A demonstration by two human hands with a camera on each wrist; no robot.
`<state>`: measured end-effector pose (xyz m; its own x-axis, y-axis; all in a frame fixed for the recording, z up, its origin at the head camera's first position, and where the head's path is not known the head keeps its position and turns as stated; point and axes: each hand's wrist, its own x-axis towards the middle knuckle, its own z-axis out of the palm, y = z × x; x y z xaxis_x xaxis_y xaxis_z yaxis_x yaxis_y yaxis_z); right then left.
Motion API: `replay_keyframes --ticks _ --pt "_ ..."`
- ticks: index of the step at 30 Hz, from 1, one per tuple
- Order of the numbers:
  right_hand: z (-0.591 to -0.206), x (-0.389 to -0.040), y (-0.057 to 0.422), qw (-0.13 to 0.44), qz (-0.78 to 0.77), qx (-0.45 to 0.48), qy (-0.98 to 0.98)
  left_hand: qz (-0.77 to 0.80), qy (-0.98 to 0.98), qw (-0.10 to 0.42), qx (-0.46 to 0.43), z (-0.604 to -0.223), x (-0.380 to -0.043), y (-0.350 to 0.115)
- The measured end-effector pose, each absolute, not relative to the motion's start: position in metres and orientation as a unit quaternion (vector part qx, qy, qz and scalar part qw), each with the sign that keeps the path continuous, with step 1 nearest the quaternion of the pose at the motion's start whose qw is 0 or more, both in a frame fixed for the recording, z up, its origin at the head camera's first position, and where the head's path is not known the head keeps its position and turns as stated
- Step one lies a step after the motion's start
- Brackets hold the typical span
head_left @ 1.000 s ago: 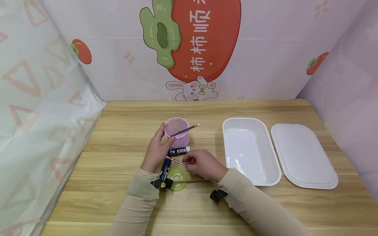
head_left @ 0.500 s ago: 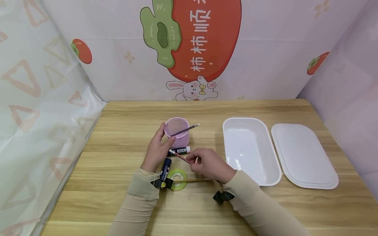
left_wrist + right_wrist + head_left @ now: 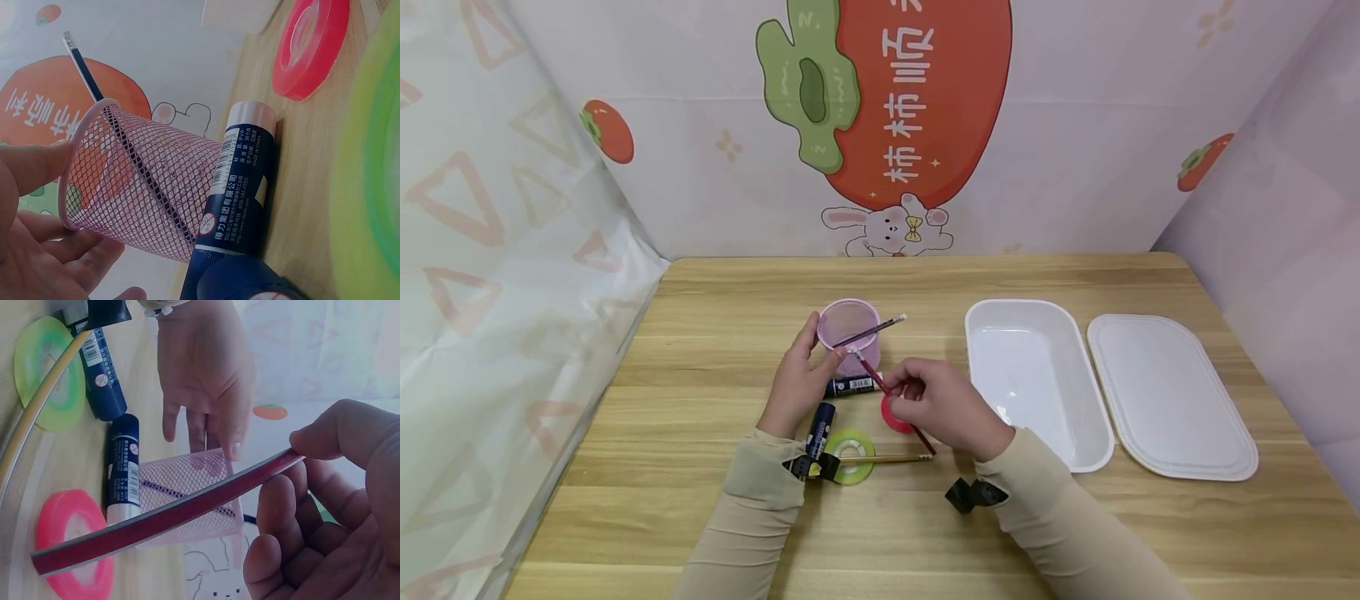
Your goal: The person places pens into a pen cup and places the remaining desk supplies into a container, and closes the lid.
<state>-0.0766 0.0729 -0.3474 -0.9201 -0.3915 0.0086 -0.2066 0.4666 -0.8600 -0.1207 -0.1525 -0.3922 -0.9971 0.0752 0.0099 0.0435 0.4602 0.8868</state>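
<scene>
Head view: The worktop (image 3: 715,333) extends past the mesh cup (image 3: 859,360) to its far edge at the printed backdrop (image 3: 1075,167); a strip of wood separates the cup from the white box (image 3: 1037,306) (a white lid (image 3: 1172,396) lies flat on its far right side). The left hand (image 3: 801,387) grips the upright cup, thumb at the rim. The right hand (image 3: 951,404) pinches the red pencil (image 3: 873,374), whose pale end overlaps the cup. Two glue sticks (image 3: 847,387) lie in front of the cup; nearer the person, a yellow pencil (image 3: 887,458) crosses the green tape roll (image 3: 855,437). The red tape roll (image 3: 895,417) shows beneath the right hand.

Left wrist view: The dark pencil (image 3: 145,172) leans inside the cup, eraser above the rim. The cup is pink open mesh; the glue sticks are smooth cylinders.

Right wrist view: Thumb and curled fingers hold the flat-sided red pencil at one end (contact with the cup cannot be determined).
</scene>
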Motion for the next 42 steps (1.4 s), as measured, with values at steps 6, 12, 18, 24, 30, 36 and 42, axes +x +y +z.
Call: replay_keyframes --ticks 6,12,18,24,30,36,42 --pt "-0.344 -0.075 0.072 0.055 -0.522 -0.162 0.835 0.517 0.855 0.015 0.036 -0.393 -0.121 -0.152" --pt "-0.341 -0.075 0.071 -0.004 -0.554 -0.152 0.819 0.517 0.855 0.011 0.035 -0.392 -0.12 -0.151" --pt "-0.339 -0.076 0.071 -0.064 -0.555 -0.146 0.816 0.515 0.856 0.018 0.034 -0.392 -0.121 -0.152" --pt "-0.337 -0.078 0.07 -0.102 -0.581 -0.143 0.795 0.516 0.856 0.02 0.034 -0.392 -0.121 -0.152" --pt "-0.335 -0.081 0.069 -0.123 -0.598 -0.148 0.778 0.518 0.855 0.023 0.029 -0.392 -0.121 -0.152" --pt "-0.333 -0.084 0.067 -0.136 -0.611 -0.134 0.768 0.517 0.855 0.021 0.028 -0.393 -0.121 -0.152" --pt "-0.337 -0.09 0.064 -0.149 -0.618 -0.132 0.761 0.515 0.857 0.017 0.033 -0.394 -0.122 -0.152"
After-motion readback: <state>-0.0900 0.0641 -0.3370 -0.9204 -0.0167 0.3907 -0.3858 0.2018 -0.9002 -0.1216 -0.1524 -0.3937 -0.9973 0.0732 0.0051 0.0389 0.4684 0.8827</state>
